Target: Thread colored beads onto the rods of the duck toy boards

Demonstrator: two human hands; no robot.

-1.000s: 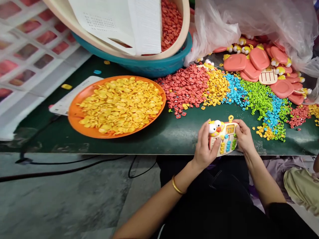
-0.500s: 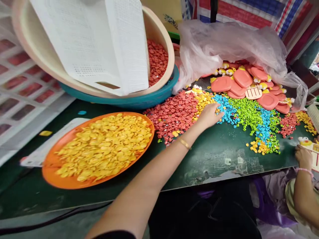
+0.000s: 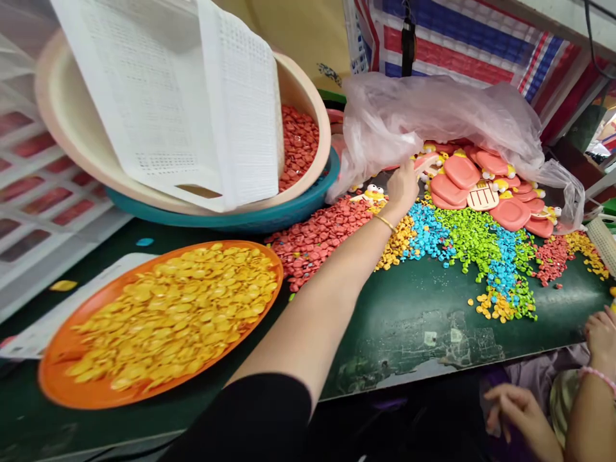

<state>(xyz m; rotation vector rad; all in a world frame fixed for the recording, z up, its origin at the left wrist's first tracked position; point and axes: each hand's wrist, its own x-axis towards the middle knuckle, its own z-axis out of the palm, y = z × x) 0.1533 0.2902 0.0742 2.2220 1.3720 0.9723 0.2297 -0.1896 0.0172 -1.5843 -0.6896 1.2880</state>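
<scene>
My left hand [image 3: 403, 186], a gold bracelet on its wrist, reaches to the left edge of a heap of pink plastic pieces with yellow parts [image 3: 462, 172]. Its fingers are closed on the end of one flat pink plastic piece [image 3: 426, 162]. Below that hand are small yellow bits [image 3: 403, 239] and blue bits [image 3: 426, 226]. At lower right, my right hand [image 3: 522, 414] hangs low in front of the table edge. Its fingers are loosely bent and apart, and nothing shows in them.
An orange tray [image 3: 54, 378] of yellow discs lies at left. Behind it, a white basket [image 3: 240, 102] leans in a cream basin [image 3: 315, 102]. Red bits [image 3: 315, 240] and green bits [image 3: 469, 234] cover the table's middle. A co-worker's hand [image 3: 601, 337] is at far right.
My left hand has moved from over the blue bits up to the pink heap and closed on a piece. My right hand has come into view. The camera view has shifted.
</scene>
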